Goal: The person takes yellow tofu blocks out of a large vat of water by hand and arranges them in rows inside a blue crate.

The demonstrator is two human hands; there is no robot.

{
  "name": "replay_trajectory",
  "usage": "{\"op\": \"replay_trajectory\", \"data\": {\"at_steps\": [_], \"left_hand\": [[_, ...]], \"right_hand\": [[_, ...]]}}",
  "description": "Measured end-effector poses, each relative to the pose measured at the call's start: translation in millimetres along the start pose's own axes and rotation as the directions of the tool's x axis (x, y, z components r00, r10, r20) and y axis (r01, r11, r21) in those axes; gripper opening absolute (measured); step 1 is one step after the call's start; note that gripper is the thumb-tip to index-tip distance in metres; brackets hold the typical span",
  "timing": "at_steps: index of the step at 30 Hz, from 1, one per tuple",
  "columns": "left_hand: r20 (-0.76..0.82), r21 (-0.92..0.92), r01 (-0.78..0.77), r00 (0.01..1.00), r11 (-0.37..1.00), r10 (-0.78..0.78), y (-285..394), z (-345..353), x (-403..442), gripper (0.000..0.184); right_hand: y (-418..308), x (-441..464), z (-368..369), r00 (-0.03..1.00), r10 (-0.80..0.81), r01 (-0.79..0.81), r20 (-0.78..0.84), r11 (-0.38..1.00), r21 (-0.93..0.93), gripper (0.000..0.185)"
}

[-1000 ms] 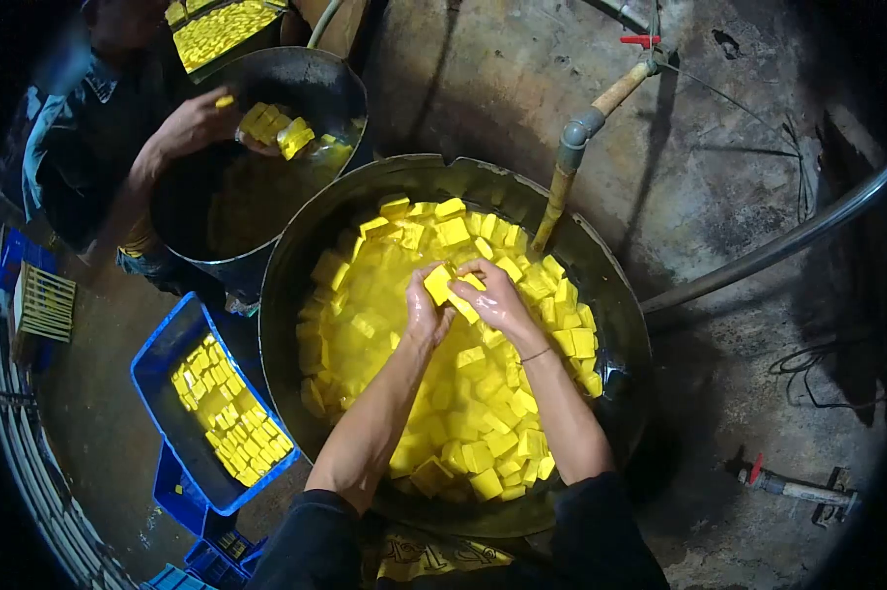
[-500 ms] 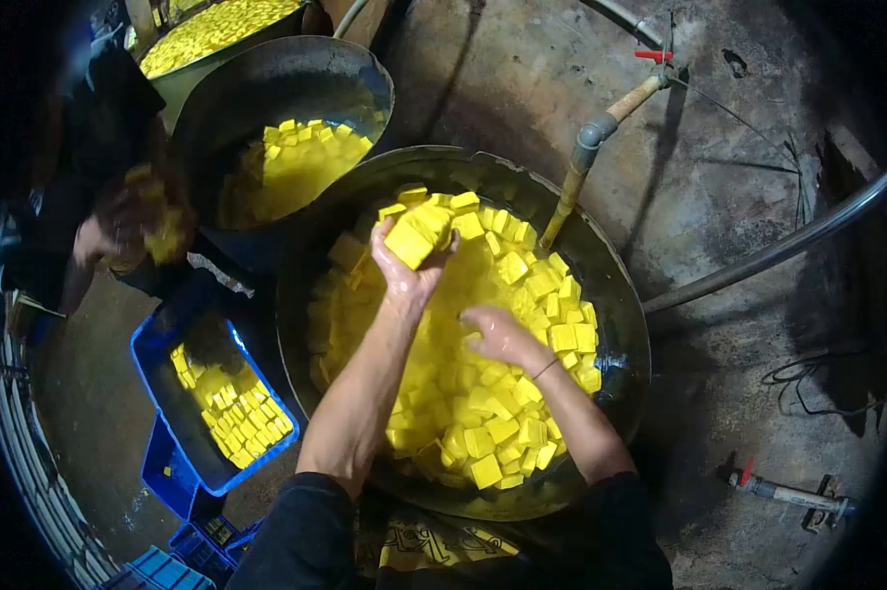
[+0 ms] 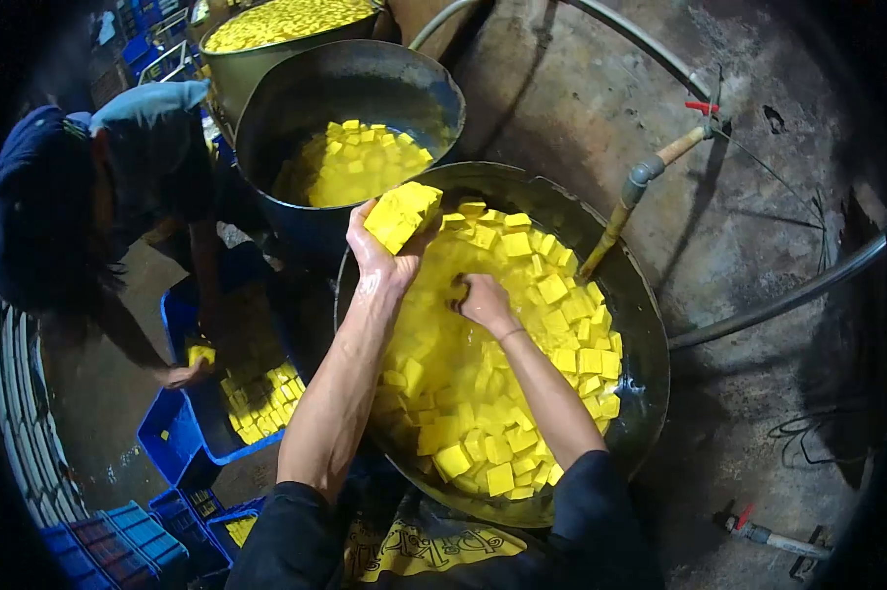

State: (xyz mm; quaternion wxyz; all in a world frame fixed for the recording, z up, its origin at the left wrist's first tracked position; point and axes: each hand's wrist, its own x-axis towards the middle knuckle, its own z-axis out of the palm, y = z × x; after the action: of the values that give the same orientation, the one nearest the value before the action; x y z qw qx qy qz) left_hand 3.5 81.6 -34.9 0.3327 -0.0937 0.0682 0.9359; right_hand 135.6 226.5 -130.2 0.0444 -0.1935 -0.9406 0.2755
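A clump of bright yellow blocks (image 3: pixel 402 216), smooth-faced and rough along one side, is held up in the left hand (image 3: pixel 374 254), clamped between thumb and fingers. Beyond, the right hand's (image 3: pixel 486 303) fingers are curled over cloudy yellow liquid (image 3: pixel 426 329) in a round vat (image 3: pixel 644 393); whether anything is gripped cannot be told.

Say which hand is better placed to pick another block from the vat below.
Likely the right hand: it is low over the vat, near loose blocks, though its grip is unclear; the left hand is raised, holding yellow blocks.
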Motion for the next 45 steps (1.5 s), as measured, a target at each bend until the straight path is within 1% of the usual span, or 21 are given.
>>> {"op": "replay_trajectory", "data": {"at_steps": [4,7,9,13,18,19,20,21,22,24,26,28,32,34,36,38,40,41,42,44,45], "left_hand": [[0.048,-0.092,-0.068,0.996,0.993,0.072,30,16,-33,0.045],[0.094,-0.055,-0.157,0.982,0.986,0.162,67,6,-54,0.046],[0.12,-0.012,-0.207,0.971,0.978,0.207,90,-4,-67,0.047],[0.105,0.004,-0.267,0.959,0.964,0.265,127,-34,-85,0.043],[0.086,0.028,-0.242,0.967,0.97,0.239,150,-78,-106,0.046],[0.143,0.438,-0.392,0.919,0.809,0.368,149,-86,-111,0.046],[0.111,0.454,-0.362,0.929,0.814,0.352,152,-100,-109,0.046],[0.079,0.468,-0.332,0.939,0.819,0.335,155,-115,-106,0.046],[-0.008,0.07,-0.149,0.989,0.986,0.15,160,-128,-100,0.045],[-0.202,0.103,-0.139,0.967,0.985,0.157,160,-116,-110,0.039],[-0.161,0.172,-0.085,0.98,0.981,0.113,170,-127,-115,0.037],[-0.083,-0.017,-0.058,0.995,0.998,0.056,178,-136,-119,0.036],[-0.161,-0.053,-0.112,0.982,0.992,0.102,206,-160,-133,0.036],[-0.164,0.025,-0.095,0.982,0.995,0.097,217,-175,-140,0.038],[-0.159,-0.032,-0.073,0.985,0.997,0.067,224,-188,-140,0.039],[-0.196,-0.093,-0.012,0.981,0.996,-0.006,236,-198,-152,0.035],[-0.313,-0.194,-0.039,0.949,0.98,-0.025,231,-238,-151,0.041],[-0.321,-0.186,-0.009,0.946,0.982,-0.052,230,-261,-157,0.047],[-0.328,-0.179,0.023,0.941,0.984,-0.082,236,-271,-163,0.053],[-0.454,-0.146,0.012,0.888,0.989,-0.078,248,-275,-164,0.058],[-0.56,-0.101,0.01,0.826,0.995,-0.065,255,-276,-162,0.062]], "right_hand": [[44,34,61,0.966,-0.177,0.233,0.186,0.912,-0.338,0.02],[38,35,40,0.983,-0.025,0.095,0.181,0.918,-0.386,0.027],[52,32,22,0.955,-0.173,0.14,0.241,0.979,0.151,0.041],[-12,9,-26,0.913,-0.109,-0.111,0.394,0.862,0.495,0.036],[-149,-18,-53,0.896,-0.157,-0.127,0.416,0.806,0.578,0.036],[-176,-22,-56,0.89,-0.205,-0.094,0.407,0.791,0.605,0.035],[-200,-23,-56,0.881,-0.255,-0.062,0.398,0.773,0.631,0.034],[-217,-21,-49,0.879,-0.275,-0.037,0.391,0.776,0.629,0.03],[-235,-19,-40,0.869,-0.284,-0.037,0.405,0.779,0.626,0.03],[-270,-16,-19,0.848,-0.4,0.174,0.347,0.83,0.531,0.028],[-294,-10,11,0.84,-0.373,0.179,0.394,0.876,0.449,0.027],[-314,-7,36,0.871,-0.29,0.167,0.398,0.934,0.316,0.026],[-336,-13,77,0.852,-0.275,-0.064,0.445,0.789,0.611,0.037],[-344,-15,109,0.86,-0.367,0.115,0.356,0.818,0.564,0.044],[-354,-17,132,0.886,-0.448,0.424,0.121,0.887,0.181,0.065],[-356,-20,159,0.921,-0.314,0.324,0.231,0.946,-0.003,0.093],[-316,-15,214,0.756,-0.252,0.146,0.605,0.965,0.219,0.092],[-316,-14,225,0.669,-0.322,-0.011,0.67,0.897,0.442,0.074],[-307,-9,242,0.656,-0.314,-0.023,0.686,0.9,0.435,0.074],[-293,1,274,0.399,-0.104,-0.538,0.911,0.778,0.325,0.054],[-291,11,286,0.394,-0.068,-0.575,0.917,0.76,0.304,0.043]]}}
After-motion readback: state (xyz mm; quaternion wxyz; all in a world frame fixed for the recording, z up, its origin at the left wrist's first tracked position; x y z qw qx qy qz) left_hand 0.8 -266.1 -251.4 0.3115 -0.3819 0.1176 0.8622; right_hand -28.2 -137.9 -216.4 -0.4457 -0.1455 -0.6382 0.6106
